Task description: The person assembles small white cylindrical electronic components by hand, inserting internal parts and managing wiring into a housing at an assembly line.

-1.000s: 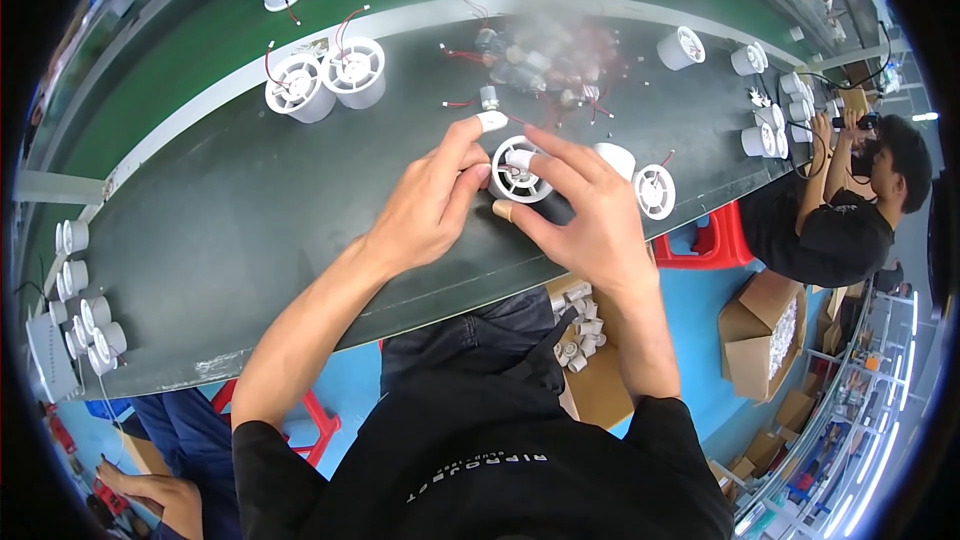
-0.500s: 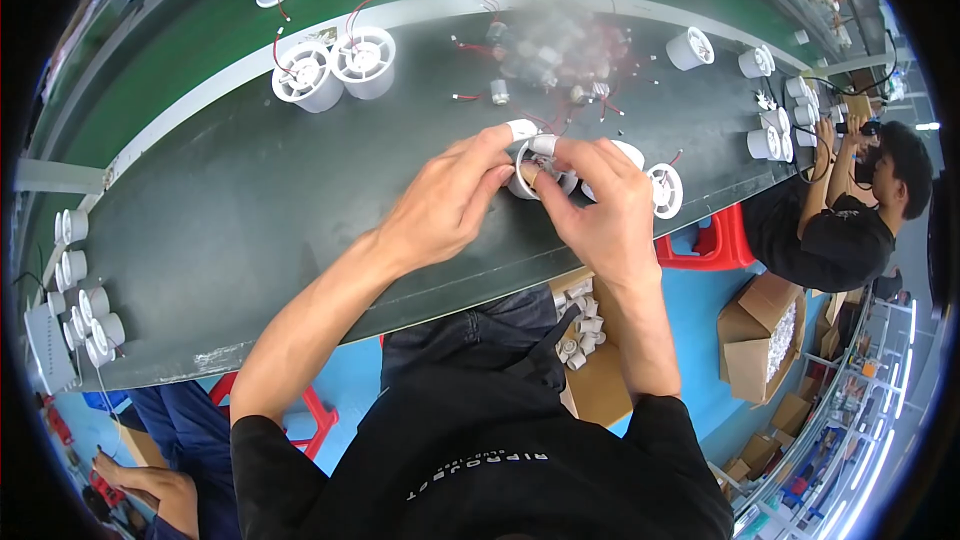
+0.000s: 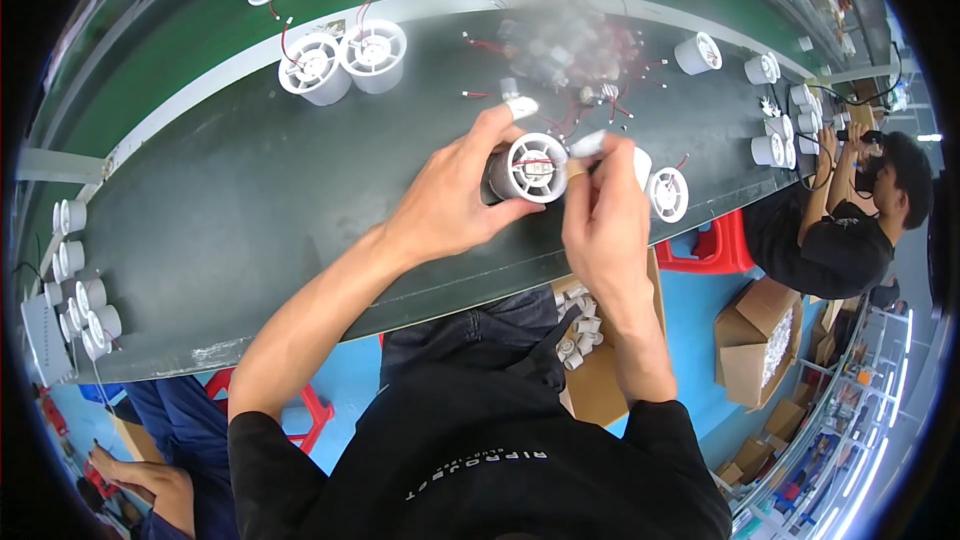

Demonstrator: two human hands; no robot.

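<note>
My left hand (image 3: 445, 190) is wrapped round a white plastic fan housing (image 3: 537, 168), thumb below and index finger above. The housing's spoked round end is turned up, and a red wire crosses its hub. Close at its right side, my right hand (image 3: 612, 215) has thumb and forefinger pinched together; whatever lies between them is hidden. White coverings wrap fingertips on both hands. Just right of that hand lies a spoked white housing (image 3: 668, 195) with a red lead. Beyond my hands is a partly blurred heap of small motors (image 3: 575, 45) with red wires.
Two spoked housings (image 3: 373, 50) stand at the far left, with more at both ends of the dark green bench (image 3: 250, 210). A cardboard box of white parts (image 3: 580, 330) sits by my lap. Co-workers sit at right and lower left; a red stool (image 3: 710, 245) is at right.
The fan housing has turned to show its spoked end, with my left hand now round its side. My right hand has drawn back from inside it to its right side.
</note>
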